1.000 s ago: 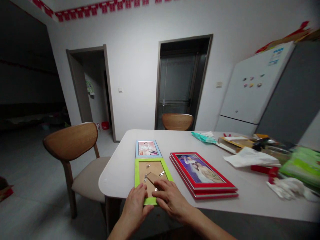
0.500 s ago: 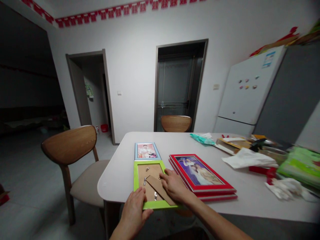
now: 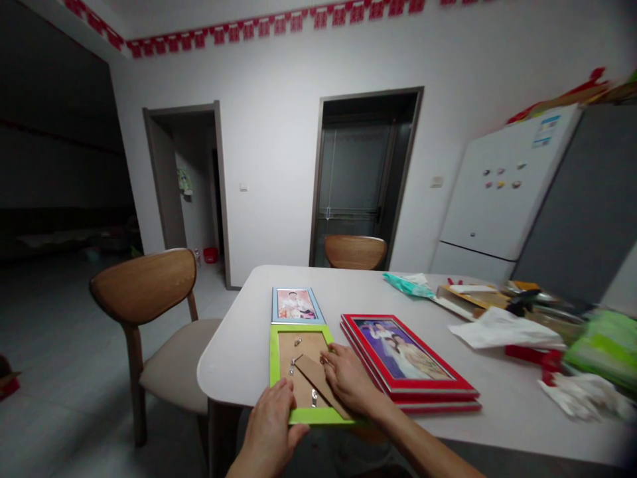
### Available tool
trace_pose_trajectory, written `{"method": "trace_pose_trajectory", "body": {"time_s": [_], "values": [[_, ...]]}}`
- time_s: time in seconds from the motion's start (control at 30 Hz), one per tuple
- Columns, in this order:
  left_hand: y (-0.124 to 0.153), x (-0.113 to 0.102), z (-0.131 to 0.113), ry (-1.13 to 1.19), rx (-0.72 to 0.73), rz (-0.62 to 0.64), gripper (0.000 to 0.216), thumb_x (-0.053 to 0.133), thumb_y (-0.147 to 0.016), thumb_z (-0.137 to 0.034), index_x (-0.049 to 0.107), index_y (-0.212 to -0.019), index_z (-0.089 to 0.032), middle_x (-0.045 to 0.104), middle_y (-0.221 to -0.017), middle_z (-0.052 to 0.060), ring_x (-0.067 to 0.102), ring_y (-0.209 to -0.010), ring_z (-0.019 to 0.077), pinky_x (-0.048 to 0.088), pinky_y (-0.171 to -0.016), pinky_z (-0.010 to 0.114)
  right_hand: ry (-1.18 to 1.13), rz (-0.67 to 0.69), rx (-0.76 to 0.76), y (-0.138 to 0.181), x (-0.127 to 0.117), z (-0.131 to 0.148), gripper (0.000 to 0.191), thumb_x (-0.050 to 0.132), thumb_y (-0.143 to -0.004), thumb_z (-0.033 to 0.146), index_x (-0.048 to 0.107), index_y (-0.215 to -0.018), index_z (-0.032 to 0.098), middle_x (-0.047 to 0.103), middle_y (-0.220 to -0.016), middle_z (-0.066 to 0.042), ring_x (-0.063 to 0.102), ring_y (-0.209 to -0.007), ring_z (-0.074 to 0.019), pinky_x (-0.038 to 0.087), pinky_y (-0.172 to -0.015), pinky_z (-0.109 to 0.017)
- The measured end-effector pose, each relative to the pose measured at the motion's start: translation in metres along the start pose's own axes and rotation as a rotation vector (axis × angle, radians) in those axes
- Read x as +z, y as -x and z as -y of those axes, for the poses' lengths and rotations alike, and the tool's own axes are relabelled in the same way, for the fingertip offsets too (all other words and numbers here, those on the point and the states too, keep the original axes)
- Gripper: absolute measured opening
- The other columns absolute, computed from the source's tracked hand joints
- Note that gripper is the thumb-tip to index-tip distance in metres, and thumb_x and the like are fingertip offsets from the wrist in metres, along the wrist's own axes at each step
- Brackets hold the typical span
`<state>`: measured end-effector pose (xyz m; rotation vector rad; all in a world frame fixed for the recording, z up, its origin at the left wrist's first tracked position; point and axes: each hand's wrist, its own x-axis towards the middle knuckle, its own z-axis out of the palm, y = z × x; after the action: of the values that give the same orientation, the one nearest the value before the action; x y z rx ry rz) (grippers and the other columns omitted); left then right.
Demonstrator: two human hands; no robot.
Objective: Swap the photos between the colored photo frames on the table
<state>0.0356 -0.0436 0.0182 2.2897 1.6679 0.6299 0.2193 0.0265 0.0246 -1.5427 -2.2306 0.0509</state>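
A green picture frame (image 3: 275, 358) lies face down at the table's near edge, its brown backing board and cardboard stand (image 3: 318, 386) showing. My left hand (image 3: 271, 425) presses on the frame's near left corner, thumb on top, fingers curled over the edge. My right hand (image 3: 348, 378) rests on the backing at the frame's right side, fingertips at a small metal clip. A blue-framed photo (image 3: 296, 305) lies just beyond it. A stack of red-framed photos (image 3: 413, 362) sits to the right.
The white table (image 3: 233, 358) carries papers (image 3: 502, 328), a teal bag (image 3: 408, 284), green packets (image 3: 607, 342) and white gloves (image 3: 582, 395) at the right. Wooden chairs stand at the left (image 3: 149, 292) and far side (image 3: 354, 251). A white fridge (image 3: 502, 192) stands at the right.
My right hand moved from the frame's near edge up to its right side by a clip. The cardboard stand is now uncovered. My left hand stayed on the near corner.
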Motion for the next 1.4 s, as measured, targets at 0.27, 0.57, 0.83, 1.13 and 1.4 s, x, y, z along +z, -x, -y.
{"method": "trace_pose_trajectory", "body": {"time_s": [0.27, 0.57, 0.83, 1.13, 1.4], "values": [[0.0, 0.005, 0.006, -0.012, 0.026, -0.001, 0.053, 0.058, -0.064, -0.022, 0.045, -0.114, -0.01, 0.048, -0.12, 0.012, 0.04, -0.113, 0.0219, 0.031, -0.097, 0.034, 0.01, 0.059, -0.188, -0.008, 0.013, 0.044, 0.024, 0.036, -0.081, 0.026, 0.058, -0.091, 0.024, 0.053, -0.094, -0.005, 0.042, -0.091, -0.0184, 0.029, -0.075, -0.03], [0.0, 0.008, 0.01, 0.037, 0.058, -0.041, 0.056, 0.059, -0.062, -0.02, 0.044, -0.116, -0.009, 0.047, -0.121, 0.013, 0.041, -0.113, 0.0216, 0.032, -0.097, 0.034, 0.068, 0.118, -0.288, -0.008, 0.007, 0.053, 0.021, 0.037, -0.081, 0.027, 0.056, -0.091, 0.023, 0.05, -0.093, -0.004, 0.039, -0.09, -0.018, 0.026, -0.074, -0.03], [0.001, 0.005, 0.009, 0.027, 0.03, -0.016, 0.056, 0.061, -0.061, -0.021, 0.046, -0.114, -0.008, 0.048, -0.12, 0.014, 0.042, -0.112, 0.0229, 0.033, -0.096, 0.035, -0.054, 0.102, -0.256, -0.017, 0.015, 0.047, 0.025, 0.037, -0.081, 0.026, 0.056, -0.097, 0.023, 0.055, -0.095, -0.004, 0.044, -0.09, -0.0168, 0.03, -0.074, -0.026], [0.008, -0.001, 0.001, -0.043, 0.027, 0.053, 0.057, 0.057, -0.063, -0.023, 0.044, -0.115, -0.007, 0.045, -0.122, 0.015, 0.039, -0.115, 0.0232, 0.031, -0.098, 0.036, -0.072, 0.051, 0.127, -0.069, 0.027, 0.016, 0.019, 0.05, -0.072, 0.03, 0.065, -0.072, 0.018, 0.065, -0.076, -0.005, 0.055, -0.072, -0.0151, 0.033, -0.061, -0.022], [0.011, -0.007, -0.008, -0.055, -0.006, 0.093, 0.058, 0.056, -0.061, -0.022, 0.044, -0.117, -0.008, 0.044, -0.123, 0.013, 0.039, -0.115, 0.0232, 0.029, -0.098, 0.036, -0.097, 0.023, 0.342, -0.091, 0.051, 0.007, 0.018, 0.052, -0.069, 0.032, 0.064, -0.073, 0.018, 0.064, -0.073, -0.005, 0.053, -0.061, -0.0125, 0.027, -0.049, -0.021]]}}
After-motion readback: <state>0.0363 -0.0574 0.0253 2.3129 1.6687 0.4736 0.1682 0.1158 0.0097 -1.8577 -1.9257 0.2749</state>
